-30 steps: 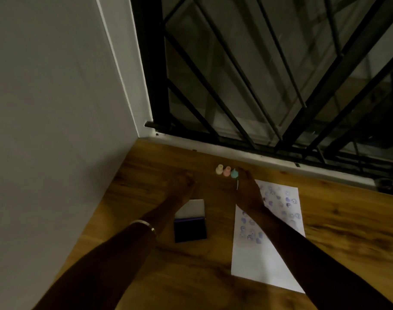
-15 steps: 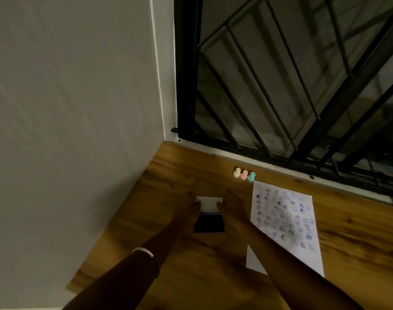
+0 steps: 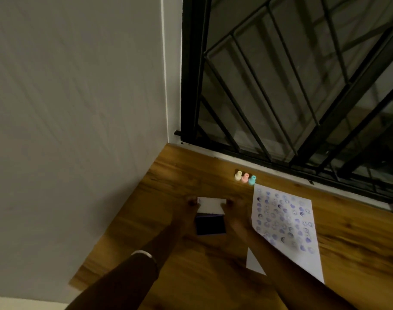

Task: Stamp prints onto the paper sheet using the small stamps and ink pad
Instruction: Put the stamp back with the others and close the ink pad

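Note:
The ink pad (image 3: pixel 210 225) lies on the wooden table with its dark purple pad showing and its white lid (image 3: pixel 211 206) raised at the far edge. My left hand (image 3: pixel 192 205) grips the lid's left side and my right hand (image 3: pixel 232 205) grips its right side. The paper sheet (image 3: pixel 285 224) lies to the right, covered with several rows of purple prints; my right forearm crosses its near corner. Three small stamps stand in a row beyond the sheet: yellow (image 3: pixel 238 175), pink (image 3: pixel 245 177) and teal (image 3: pixel 252 179).
A grey wall (image 3: pixel 79 108) rises along the table's left edge. A black metal window grille (image 3: pixel 303 86) runs along the far edge behind a white sill. Bare wood (image 3: pixel 352 231) extends to the right of the sheet.
My right hand left the stamps and sheet and came to the ink pad's lid. Both hands now hold the lid, which has tipped up. The view swung left and upward.

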### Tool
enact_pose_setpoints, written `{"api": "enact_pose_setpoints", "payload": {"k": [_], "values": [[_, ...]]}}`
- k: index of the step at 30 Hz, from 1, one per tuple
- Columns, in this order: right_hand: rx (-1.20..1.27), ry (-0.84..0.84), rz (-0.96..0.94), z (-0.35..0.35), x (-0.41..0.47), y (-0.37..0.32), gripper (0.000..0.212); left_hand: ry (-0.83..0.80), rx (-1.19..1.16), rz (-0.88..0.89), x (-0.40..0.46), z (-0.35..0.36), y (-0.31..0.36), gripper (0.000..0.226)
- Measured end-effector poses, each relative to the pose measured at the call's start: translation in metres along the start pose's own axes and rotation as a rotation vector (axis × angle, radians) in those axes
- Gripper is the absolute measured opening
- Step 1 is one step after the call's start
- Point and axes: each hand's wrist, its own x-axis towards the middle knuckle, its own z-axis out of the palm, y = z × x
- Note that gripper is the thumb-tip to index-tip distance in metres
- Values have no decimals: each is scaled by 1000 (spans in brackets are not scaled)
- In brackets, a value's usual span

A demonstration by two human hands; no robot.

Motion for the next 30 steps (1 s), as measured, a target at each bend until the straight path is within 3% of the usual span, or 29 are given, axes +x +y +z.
{"api": "enact_pose_setpoints", "payload": {"k": [4,7,12,16,20,24,30], "values": [[2,-78,-160,-18,-17,4,18,29,44,193,-8,-8,-8,16],[-100,-124,-251,-25,-28,13,27,8,116,264,-23,-13,-15,26],[-258,-216,-394,-25,-43,35,18,29,427,380,-38,-13,-39,18],[-335,-282,-430,-20,-57,50,34,4,459,486,-48,-10,-56,22],[-365,-257,-487,-17,-57,49,27,-13,528,602,-51,-8,-66,30],[-375,-280,-480,-19,-50,43,25,4,518,590,-48,-6,-63,29],[-374,-338,-444,-17,-47,37,46,-44,569,572,-44,-4,-55,40]]}}
